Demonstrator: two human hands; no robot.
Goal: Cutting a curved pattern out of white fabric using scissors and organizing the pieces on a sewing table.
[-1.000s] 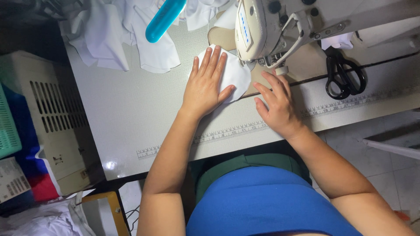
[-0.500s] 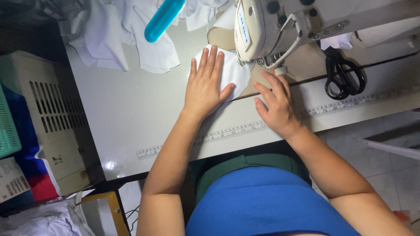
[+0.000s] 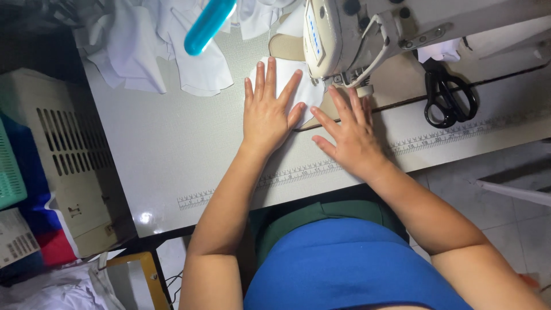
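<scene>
On the pale grey table (image 3: 172,149), seen from the head camera looking down, a small white cloth piece (image 3: 290,80) lies flat beside the cream sewing machine (image 3: 367,34). The left hand (image 3: 268,112) lies on top of the cloth with its fingers spread wide and flat, pressing it down and holding nothing. The right hand (image 3: 347,138) rests just beside it, also open with fingers spread, its fingertips close under the front of the machine and near the cloth's edge. Black scissors (image 3: 447,97) lie on the table to the right of the machine, well apart from both hands. At the far left side of the table sits a heap of white cloth (image 3: 155,51), with a bright blue tube (image 3: 209,24) across it. A ruler strip (image 3: 298,172) runs along the near edge of the table. A cream crate (image 3: 69,161) stands to the left of the table.
</scene>
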